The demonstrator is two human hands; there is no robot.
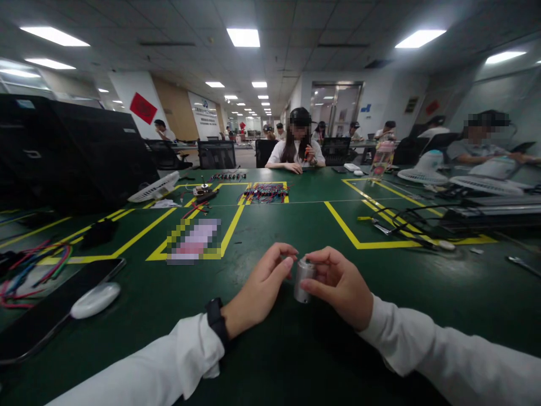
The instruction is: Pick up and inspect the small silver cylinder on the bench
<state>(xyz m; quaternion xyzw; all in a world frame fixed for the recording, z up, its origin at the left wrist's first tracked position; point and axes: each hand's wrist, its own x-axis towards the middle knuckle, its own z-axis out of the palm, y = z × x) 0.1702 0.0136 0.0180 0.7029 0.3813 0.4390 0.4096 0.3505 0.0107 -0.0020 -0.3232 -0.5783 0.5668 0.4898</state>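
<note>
A small silver metal cylinder (302, 280) stands upright just above the green table (296, 225), near the front edge. My right hand (340, 285) grips its side, fingers curled round it. My left hand (264, 285), with a black watch on the wrist, pinches at the cylinder's top with thumb and fingertips. Both arms wear white sleeves.
A white mouse (95, 299) and a black keyboard (51, 307) lie at the left, with coloured wires (34, 265) beyond. Yellow tape lines (359, 239) mark the table. Cables and tools (406, 223) lie at the right. A person (298, 149) sits across; others work behind and at right.
</note>
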